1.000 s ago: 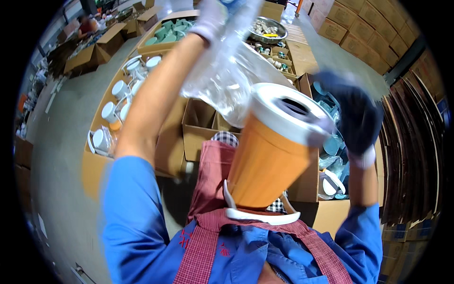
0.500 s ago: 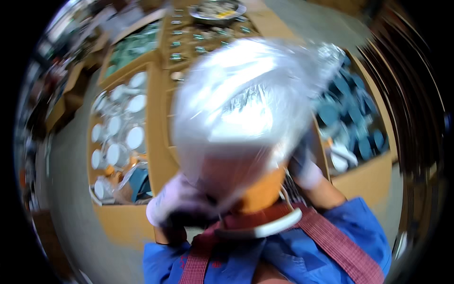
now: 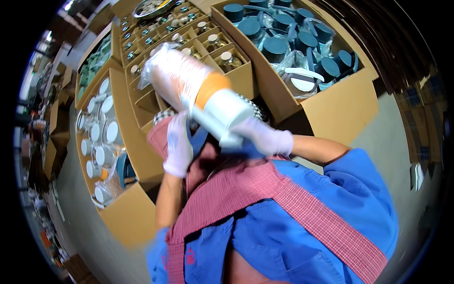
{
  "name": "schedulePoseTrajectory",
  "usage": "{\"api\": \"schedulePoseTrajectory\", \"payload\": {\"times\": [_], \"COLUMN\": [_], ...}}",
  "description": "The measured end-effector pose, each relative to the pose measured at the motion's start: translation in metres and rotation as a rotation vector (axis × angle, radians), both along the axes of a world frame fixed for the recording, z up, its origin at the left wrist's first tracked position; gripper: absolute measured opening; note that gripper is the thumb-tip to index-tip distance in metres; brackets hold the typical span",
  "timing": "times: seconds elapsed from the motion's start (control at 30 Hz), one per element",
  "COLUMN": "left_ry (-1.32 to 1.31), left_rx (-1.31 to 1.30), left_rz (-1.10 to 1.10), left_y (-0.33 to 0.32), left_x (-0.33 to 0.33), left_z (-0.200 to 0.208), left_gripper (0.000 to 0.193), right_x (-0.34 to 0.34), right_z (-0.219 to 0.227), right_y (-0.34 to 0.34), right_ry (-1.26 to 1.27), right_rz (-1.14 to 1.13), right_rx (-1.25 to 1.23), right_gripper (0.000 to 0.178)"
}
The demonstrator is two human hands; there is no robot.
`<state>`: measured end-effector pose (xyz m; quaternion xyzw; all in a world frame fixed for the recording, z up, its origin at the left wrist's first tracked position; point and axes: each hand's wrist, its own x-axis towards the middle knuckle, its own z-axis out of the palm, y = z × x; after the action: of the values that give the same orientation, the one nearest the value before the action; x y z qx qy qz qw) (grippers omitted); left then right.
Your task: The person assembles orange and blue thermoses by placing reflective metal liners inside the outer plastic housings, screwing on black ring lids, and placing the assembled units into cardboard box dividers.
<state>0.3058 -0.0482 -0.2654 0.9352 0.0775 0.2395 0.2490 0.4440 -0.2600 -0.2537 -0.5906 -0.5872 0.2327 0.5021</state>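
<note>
A jug-like vacuum flask (image 3: 189, 83) lies tilted in front of me, its pale body wrapped in clear plastic. It has an orange collar (image 3: 212, 89), a white lid (image 3: 231, 110) and a long white handle (image 3: 208, 124) along its near side. Gloved in white with dark blue palms, my right hand (image 3: 265, 136) is closed on the lid end. My left hand (image 3: 178, 144) is beside the handle, fingers pointing up and apart from a fist, palm toward the flask. Motion blurs its fingertips, so whether they touch the handle cannot be made out.
Ahead, a divided carton (image 3: 239, 78) holds glass bottles with pale stoppers. A carton of teal lidded jugs (image 3: 275, 49) stands right, one of white-lidded jugs (image 3: 100, 155) left, green items (image 3: 97, 66) behind. A metal basin (image 3: 152, 8) sits far off; stacked cardboard (image 3: 378, 42) stands right.
The flask has gone from near-upright, close to my view, to tilted away and lower, lid toward my right hand. My right hand moved left onto the lid end; my left hand moved up and forward.
</note>
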Motion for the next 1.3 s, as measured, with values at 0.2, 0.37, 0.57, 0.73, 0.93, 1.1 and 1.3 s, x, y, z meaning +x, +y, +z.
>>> {"api": "schedulePoseTrajectory", "payload": {"times": [0.2, 0.37, 0.57, 0.73, 0.93, 1.1, 1.3], "left_ry": [-0.259, -0.452, -0.563, -0.432, -0.007, 0.031, -0.188], "left_rx": [-0.015, -0.449, 0.303, 0.238, 0.841, 0.848, 0.237], "left_rz": [0.402, 0.365, -0.948, -0.356, -1.045, -1.165, -0.669], "left_y": [0.146, 0.107, -0.176, -0.097, -0.200, -0.187, 0.026], "left_x": [0.065, 0.159, 0.173, 0.313, 0.457, 0.458, 0.433], "left_z": [0.013, 0.012, 0.048, 0.048, -0.092, 0.024, 0.117], "left_gripper": [0.020, 0.018, 0.030, 0.056, 0.056, 0.022, 0.035], "right_x": [0.045, 0.062, 0.094, 0.084, 0.008, -0.001, -0.033], "right_z": [0.045, 0.026, 0.013, 0.024, 0.030, 0.058, 0.032], "right_y": [-0.046, -0.078, -0.141, -0.313, -0.514, -0.449, -0.467], "right_ry": [1.112, 0.576, 0.349, -0.474, -1.577, -1.950, -1.626], "right_rz": [-0.294, -0.672, -1.159, -1.822, -1.874, -1.769, -2.071], "right_rx": [0.497, 0.468, 0.191, -0.204, -1.184, -0.967, -0.712], "right_gripper": [0.038, 0.036, 0.024, 0.027, 0.041, 0.041, 0.039]}}
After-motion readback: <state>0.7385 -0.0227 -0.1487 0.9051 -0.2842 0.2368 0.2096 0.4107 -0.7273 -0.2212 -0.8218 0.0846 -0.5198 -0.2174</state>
